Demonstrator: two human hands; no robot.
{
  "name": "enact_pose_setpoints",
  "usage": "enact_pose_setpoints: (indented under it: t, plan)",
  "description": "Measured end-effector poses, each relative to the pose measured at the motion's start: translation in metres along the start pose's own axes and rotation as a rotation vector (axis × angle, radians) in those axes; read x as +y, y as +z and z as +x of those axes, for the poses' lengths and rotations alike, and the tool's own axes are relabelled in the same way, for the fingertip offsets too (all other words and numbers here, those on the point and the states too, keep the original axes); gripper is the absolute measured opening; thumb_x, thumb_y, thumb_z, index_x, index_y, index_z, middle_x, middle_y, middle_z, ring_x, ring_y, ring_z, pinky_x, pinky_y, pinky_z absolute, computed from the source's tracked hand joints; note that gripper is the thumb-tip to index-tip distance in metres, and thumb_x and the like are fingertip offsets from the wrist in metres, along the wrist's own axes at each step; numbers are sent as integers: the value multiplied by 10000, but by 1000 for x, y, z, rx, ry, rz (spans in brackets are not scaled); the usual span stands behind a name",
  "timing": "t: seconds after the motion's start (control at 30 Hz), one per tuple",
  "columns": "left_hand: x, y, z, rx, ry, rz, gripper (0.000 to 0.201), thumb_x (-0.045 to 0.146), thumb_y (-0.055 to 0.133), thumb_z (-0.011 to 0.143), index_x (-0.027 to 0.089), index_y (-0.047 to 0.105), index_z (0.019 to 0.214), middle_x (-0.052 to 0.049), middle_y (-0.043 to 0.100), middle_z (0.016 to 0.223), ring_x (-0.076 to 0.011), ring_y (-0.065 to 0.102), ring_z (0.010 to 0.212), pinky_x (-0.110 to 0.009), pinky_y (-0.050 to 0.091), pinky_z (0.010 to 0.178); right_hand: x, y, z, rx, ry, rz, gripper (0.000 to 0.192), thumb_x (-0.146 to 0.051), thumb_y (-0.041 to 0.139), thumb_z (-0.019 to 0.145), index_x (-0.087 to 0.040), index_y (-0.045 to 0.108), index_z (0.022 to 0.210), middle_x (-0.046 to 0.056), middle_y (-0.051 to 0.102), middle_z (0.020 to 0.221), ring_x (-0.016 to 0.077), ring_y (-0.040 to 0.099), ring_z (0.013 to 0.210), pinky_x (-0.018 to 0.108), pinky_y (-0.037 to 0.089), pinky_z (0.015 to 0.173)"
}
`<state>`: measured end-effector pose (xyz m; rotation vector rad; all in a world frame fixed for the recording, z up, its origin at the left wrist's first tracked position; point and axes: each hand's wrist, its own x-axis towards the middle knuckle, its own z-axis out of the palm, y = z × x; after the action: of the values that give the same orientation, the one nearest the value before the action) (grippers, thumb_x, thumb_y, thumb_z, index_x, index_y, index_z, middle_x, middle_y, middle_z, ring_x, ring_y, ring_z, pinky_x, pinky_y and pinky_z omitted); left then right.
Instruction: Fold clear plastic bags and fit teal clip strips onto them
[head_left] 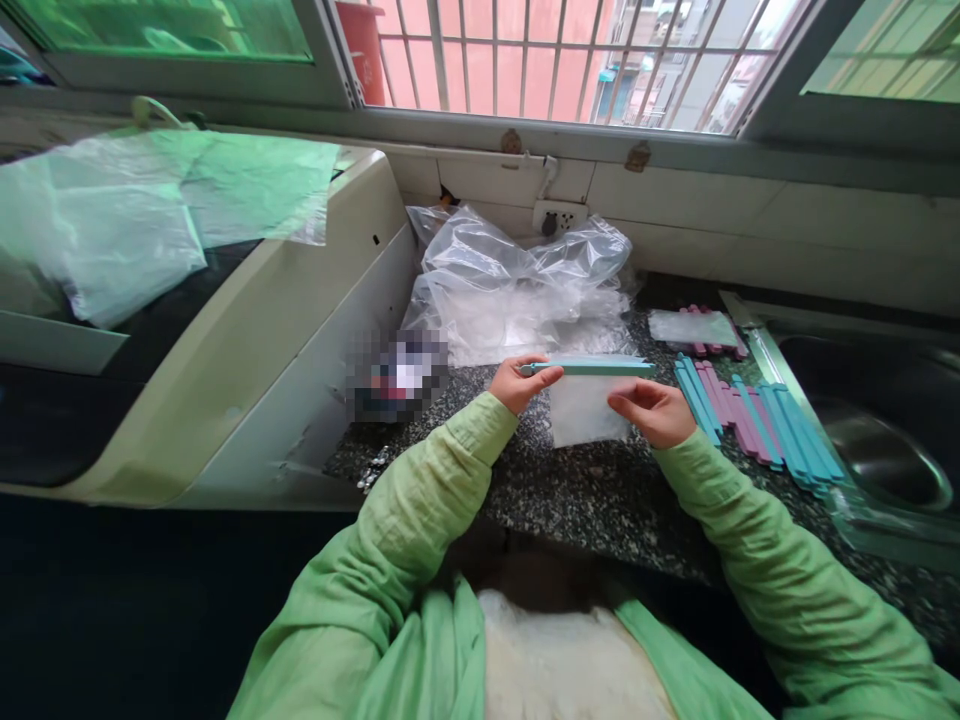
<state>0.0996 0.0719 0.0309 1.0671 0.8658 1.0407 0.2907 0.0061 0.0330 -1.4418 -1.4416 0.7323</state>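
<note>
The left hand [519,384] pinches the left end of a teal strip [592,369] between thumb and fingers, and the right hand [658,412] pinches the right side of the clear bag [586,415] hanging below it; some fingertips are hidden behind, and how the strip meets the bag's top edge is hard to make out. Both are held above the speckled surface [592,500], with overlapping teal and pink strips [799,430] just right of the right hand and crumpled clear plastic [517,305] beyond. Farther out, a pixelated patch conceals something at left, while the sink [885,460] is cut off at right.
</note>
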Motion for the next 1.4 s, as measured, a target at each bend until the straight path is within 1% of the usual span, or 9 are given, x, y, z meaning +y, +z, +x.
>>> enact_pose_setpoints:
  t: [0.07,0.2,0.4,0.57,0.7,0.87,1.03,1.23,1.4]
  plan:
    - [0,0,0,17,12,-3,511,460,781,325,123,565,644,77,460,395,-32,390,387,-194,287,420,1,2,-2,6,-32,-32,417,-585,654,565,-171,609,583,20,607,576,126,525,544,285,457,569]
    - [0,1,1,26,30,-5,486,450,778,354,122,564,641,80,455,395,-29,386,383,-192,283,414,1,2,-3,14,-57,-78,388,-556,635,603,-170,603,575,9,591,554,115,505,524,272,441,547]
    - [2,3,0,45,6,-34,519,450,783,299,122,560,634,81,453,389,-29,377,381,-194,269,410,1,4,-2,10,-55,-93,375,-542,628,610,-173,590,560,4,578,538,109,488,511,266,429,536]
    - [3,2,-1,47,10,-31,511,454,779,302,128,550,623,85,455,361,-27,372,358,-193,266,396,3,4,-2,-3,-59,-75,392,-566,621,608,-174,601,588,10,594,559,116,506,521,272,438,546]
    - [2,-2,4,76,60,-55,485,455,775,330,136,536,607,84,464,353,-33,381,338,-194,287,387,4,3,-2,-39,-63,-80,388,-559,625,609,-171,621,618,26,627,603,130,538,556,281,452,573]
    - [-3,-9,11,141,113,-88,442,424,771,408,134,545,653,82,464,359,-40,391,338,-191,300,386,4,3,-3,-23,-90,-106,368,-534,616,632,-170,606,586,14,596,552,119,513,521,269,439,546]
    - [-10,-13,15,109,189,-89,387,426,752,477,131,562,640,77,454,382,-38,393,356,-185,299,390,4,5,-3,-6,-104,-116,376,-542,613,632,-170,605,579,14,593,541,115,506,504,263,432,526]
    - [-13,-13,16,94,220,-94,378,439,749,486,132,568,611,70,453,379,-37,391,355,-178,299,381,6,8,-4,-19,-115,-108,396,-563,597,640,-172,596,575,14,585,532,113,501,492,257,427,506]
    - [-11,-15,18,134,223,-154,410,443,765,441,136,562,621,76,478,383,-37,399,342,-175,311,367,8,7,-4,-48,-106,-127,382,-546,602,641,-166,610,608,24,603,560,114,501,500,256,423,503]
